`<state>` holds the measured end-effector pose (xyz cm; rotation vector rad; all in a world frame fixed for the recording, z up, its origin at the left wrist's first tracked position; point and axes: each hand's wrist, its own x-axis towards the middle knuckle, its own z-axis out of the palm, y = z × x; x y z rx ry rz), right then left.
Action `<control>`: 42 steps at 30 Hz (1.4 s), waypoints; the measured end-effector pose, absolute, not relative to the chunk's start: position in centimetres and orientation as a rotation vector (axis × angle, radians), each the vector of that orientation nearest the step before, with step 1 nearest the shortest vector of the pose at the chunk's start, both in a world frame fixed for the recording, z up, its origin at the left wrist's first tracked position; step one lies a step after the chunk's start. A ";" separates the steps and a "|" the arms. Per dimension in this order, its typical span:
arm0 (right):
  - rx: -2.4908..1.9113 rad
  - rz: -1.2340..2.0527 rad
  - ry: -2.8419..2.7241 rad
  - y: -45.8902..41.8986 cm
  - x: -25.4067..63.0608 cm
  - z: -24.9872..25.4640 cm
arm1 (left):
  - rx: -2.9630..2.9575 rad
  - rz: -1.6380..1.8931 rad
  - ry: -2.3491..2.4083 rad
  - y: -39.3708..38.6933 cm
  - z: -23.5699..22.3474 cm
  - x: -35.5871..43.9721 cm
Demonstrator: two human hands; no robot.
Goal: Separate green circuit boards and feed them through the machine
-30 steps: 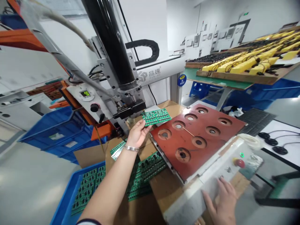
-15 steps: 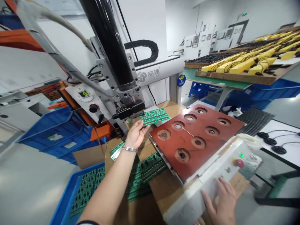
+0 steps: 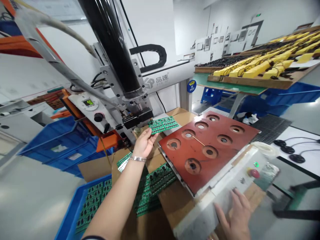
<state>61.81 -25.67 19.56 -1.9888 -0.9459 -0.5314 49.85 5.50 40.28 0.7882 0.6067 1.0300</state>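
Note:
A green circuit board [image 3: 163, 125] crowded with small components is pinched at its near left corner by my left hand [image 3: 144, 142]. I hold it just right of the machine's black lower head [image 3: 137, 118], beside the red fixture plate [image 3: 200, 146] with its several round recesses. My right hand [image 3: 236, 213] lies on the front of the white control box [image 3: 212, 203], thumb and fingers apart. One of its fingertips touches the panel at a small button, below the red knob [image 3: 254, 173] and a lit green button [image 3: 256, 164].
More circuit boards [image 3: 162, 180] lie on cardboard under my left forearm. A blue bin [image 3: 67, 213] at lower left holds others. Stacked blue crates [image 3: 57, 140] stand farther left. Black round parts with cables [image 3: 288, 151] lie on the right-hand table.
The view has shifted slightly, and things appear a little farther left. My left hand keeps its hold on the circuit board; my right hand stays on the control box.

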 end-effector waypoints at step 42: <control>-2.030 -0.498 -0.939 -25.8 61.8 19.6 | 0.823 1.029 0.603 5.8 40.4 49.8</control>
